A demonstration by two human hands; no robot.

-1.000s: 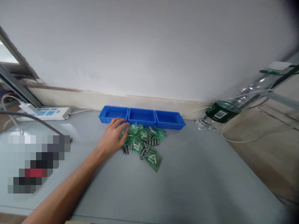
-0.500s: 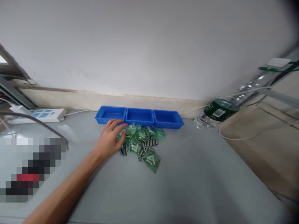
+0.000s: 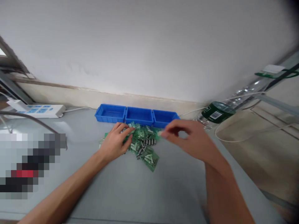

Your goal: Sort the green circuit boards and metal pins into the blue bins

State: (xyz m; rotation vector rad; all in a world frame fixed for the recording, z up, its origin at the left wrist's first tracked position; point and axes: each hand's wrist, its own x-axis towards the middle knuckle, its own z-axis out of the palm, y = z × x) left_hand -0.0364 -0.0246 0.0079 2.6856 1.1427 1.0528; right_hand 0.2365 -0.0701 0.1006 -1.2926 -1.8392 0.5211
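A pile of small green-tinted plastic bags (image 3: 140, 133) lies on the grey table, with short metal and white pieces showing in and among them. My left hand (image 3: 116, 140) rests on the left side of this pile, palm down and fingers apart. Part of the heap is hidden under it. At the pile's right edge my right hand (image 3: 187, 137) has thumb and forefinger pinched together beside a green bag. Whatever is between those fingertips is too small and blurred to make out. One bag (image 3: 149, 158) lies nearest to me, below a few dark metal cylinders (image 3: 149, 142).
Behind the pile, three joined blue trays (image 3: 139, 115) stand along the wall. A clear water bottle (image 3: 218, 112) with a green label stands at the right, near loose white cable. At the left are a white power strip (image 3: 44, 111) and a dark cable (image 3: 30, 116).
My right hand has come in from the right and reached the pile's edge. My left hand has shifted slightly right, and some green bag now shows on its left side.
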